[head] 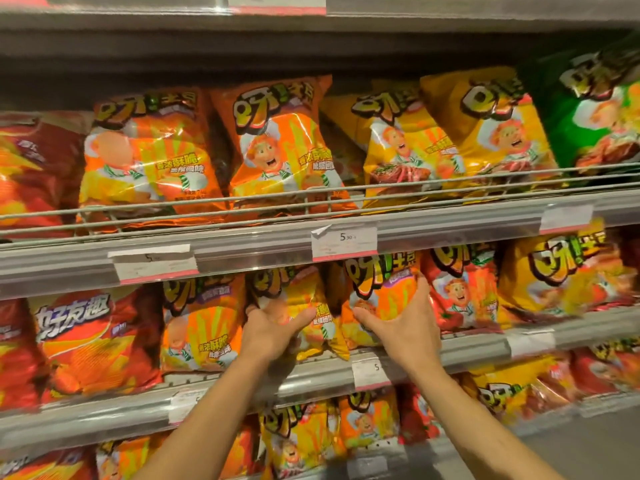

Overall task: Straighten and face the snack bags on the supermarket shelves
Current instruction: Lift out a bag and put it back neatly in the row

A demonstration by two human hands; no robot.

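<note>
Now both hands work on the middle shelf (322, 372). Left hand (273, 329) holds a yellow-orange bag (311, 306), thumb on its left edge and fingers curled across its front, so that grip is closed on the bag, which leans to the right. Right hand (401, 323) holds an orange bag (381, 289) just beside it, thumb low on the left and fingers wrapped round the right edge; this grip is closed on that bag, which stands nearly upright behind the shelf's front rail. Left of them stands another orange snack bag (204, 323), then a red bag (93, 337). On the top shelf (263, 244) more bags lean behind a wire rail (450, 183). A price tag (344, 242) hangs above the hands.
</note>
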